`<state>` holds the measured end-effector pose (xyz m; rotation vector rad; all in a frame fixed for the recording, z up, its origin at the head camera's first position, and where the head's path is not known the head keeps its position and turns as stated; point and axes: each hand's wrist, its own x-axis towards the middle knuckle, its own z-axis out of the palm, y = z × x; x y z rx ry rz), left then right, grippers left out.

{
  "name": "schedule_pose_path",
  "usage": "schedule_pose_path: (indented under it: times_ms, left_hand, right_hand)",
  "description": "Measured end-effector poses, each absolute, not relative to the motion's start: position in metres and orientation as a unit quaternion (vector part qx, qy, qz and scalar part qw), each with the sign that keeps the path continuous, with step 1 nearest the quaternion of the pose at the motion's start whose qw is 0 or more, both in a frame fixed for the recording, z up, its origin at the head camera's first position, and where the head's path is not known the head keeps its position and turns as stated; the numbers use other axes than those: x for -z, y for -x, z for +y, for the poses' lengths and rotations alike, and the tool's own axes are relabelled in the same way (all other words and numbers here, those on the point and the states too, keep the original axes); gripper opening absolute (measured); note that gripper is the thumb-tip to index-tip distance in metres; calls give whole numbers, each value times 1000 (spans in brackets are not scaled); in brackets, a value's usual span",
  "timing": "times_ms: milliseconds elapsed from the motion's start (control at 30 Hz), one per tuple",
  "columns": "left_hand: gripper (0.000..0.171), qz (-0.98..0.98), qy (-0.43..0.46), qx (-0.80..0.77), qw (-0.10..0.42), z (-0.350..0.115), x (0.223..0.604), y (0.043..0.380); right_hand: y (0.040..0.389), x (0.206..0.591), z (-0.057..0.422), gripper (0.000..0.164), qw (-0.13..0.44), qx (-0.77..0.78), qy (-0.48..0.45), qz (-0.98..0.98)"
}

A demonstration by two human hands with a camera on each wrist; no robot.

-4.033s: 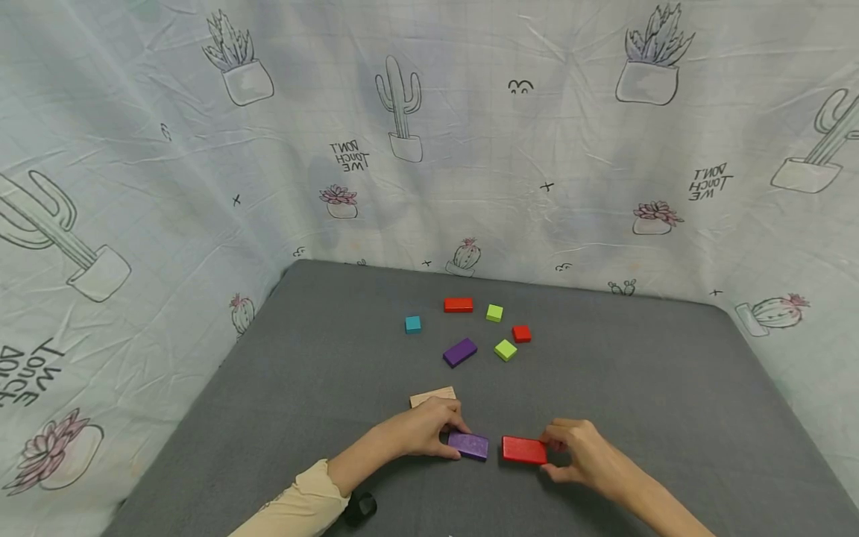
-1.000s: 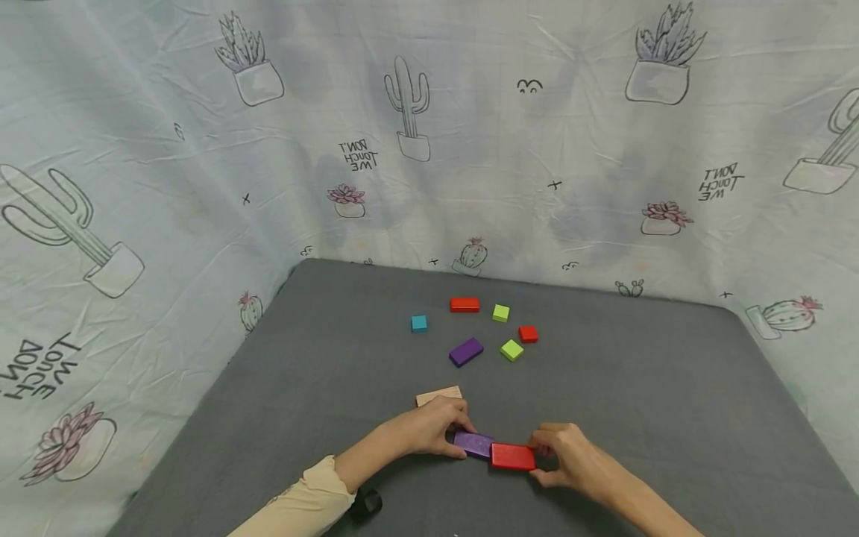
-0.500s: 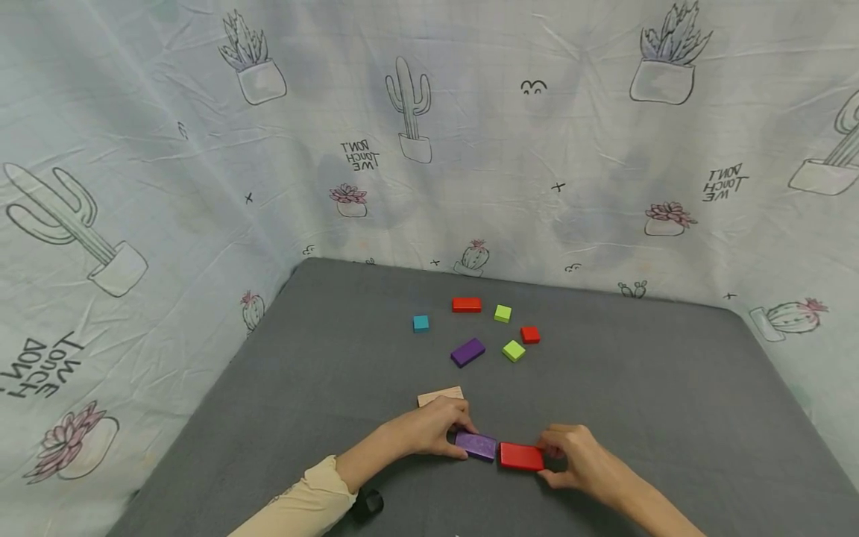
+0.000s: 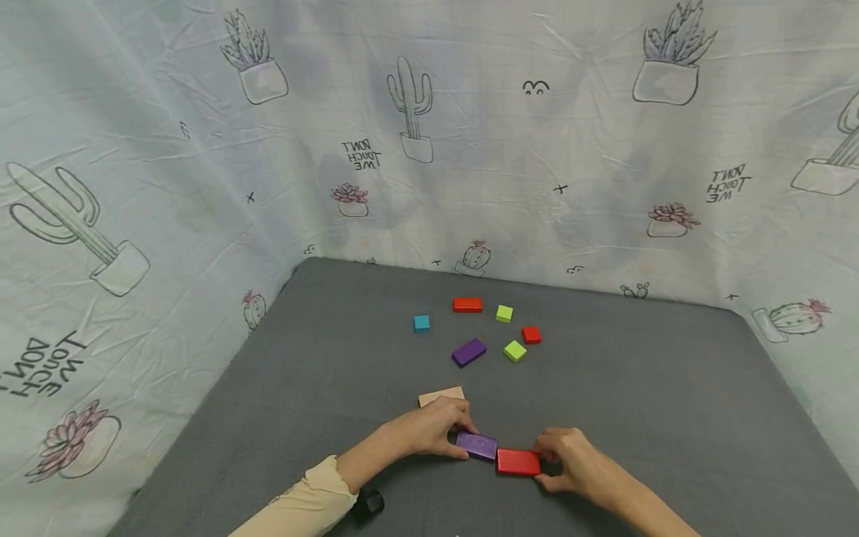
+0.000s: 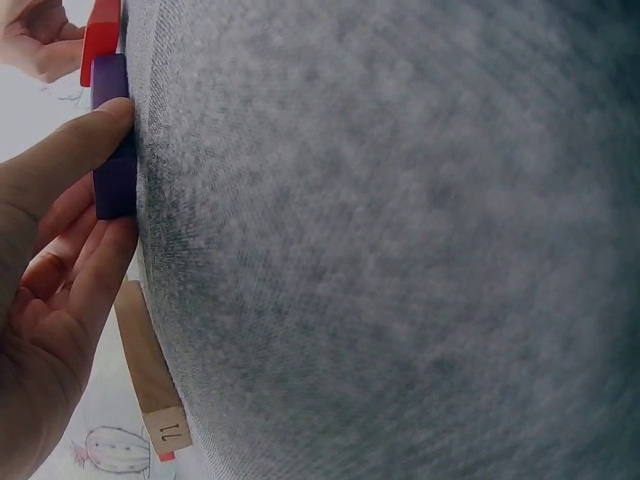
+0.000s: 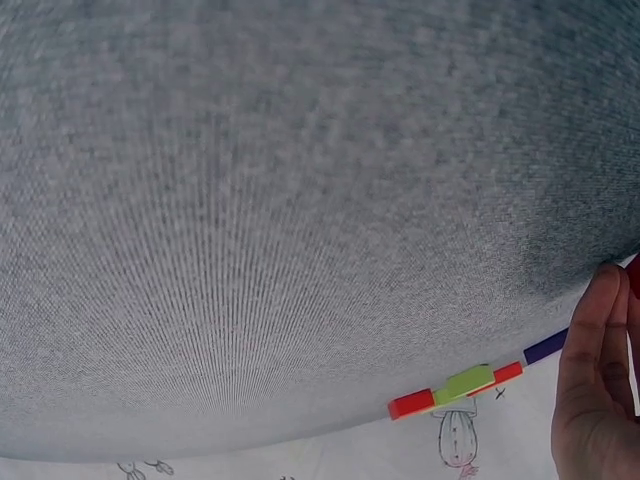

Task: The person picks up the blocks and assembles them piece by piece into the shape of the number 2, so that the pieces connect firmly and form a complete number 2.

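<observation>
My left hand [image 4: 436, 429] pinches a purple block [image 4: 476, 446] between thumb and fingers, low on the grey table. To its right, my right hand [image 4: 570, 462] grips a red block [image 4: 518, 462] by its right end. The red block's left end lies against or very close to the purple block's right end, set a little nearer to me. In the left wrist view the thumb lies over the purple block [image 5: 114, 190], and the red block [image 5: 101, 40] stands just beyond. Only a corner of the held red block [image 6: 634, 275] shows in the right wrist view.
A wooden block [image 4: 441, 396] lies just behind my left hand, partly covered. Farther back sit another purple block [image 4: 469, 353], two green blocks [image 4: 515, 351], a small red block [image 4: 532, 335], a long red block [image 4: 467, 305] and a blue block [image 4: 421, 324]. A printed curtain [image 4: 483, 149] hangs behind.
My right hand has brought the red block left to the purple one, drawn it slightly away, then moved it back left and nearer to me. The left hand keeps its hold.
</observation>
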<state>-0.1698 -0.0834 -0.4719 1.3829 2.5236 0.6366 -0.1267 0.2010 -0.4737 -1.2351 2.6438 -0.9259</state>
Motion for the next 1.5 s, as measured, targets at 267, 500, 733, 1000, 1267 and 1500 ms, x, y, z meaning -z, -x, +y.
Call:
schedule_pose_path:
  times_ms: [267, 500, 733, 1000, 1267, 1500]
  left_hand:
    - [29, 853, -463, -219, 103, -84, 471, 171]
    - [29, 856, -456, -213, 114, -84, 469, 171]
    - [29, 859, -449, -215, 120, -83, 469, 171]
    - [30, 854, -452, -223, 125, -83, 470, 173]
    - [30, 853, -456, -224, 122, -84, 469, 173]
    - [29, 853, -455, -225, 124, -81, 471, 172]
  right_hand:
    - [131, 469, 197, 17, 60, 273, 402, 872]
    - [132, 464, 194, 21, 87, 248, 400, 878]
    - [131, 462, 190, 30, 93, 242, 391, 883]
    - [130, 461, 188, 32, 91, 246, 395, 881]
    - [132, 460, 186, 26, 107, 252, 393, 878]
    - [128, 457, 183, 42, 89, 228, 384, 890]
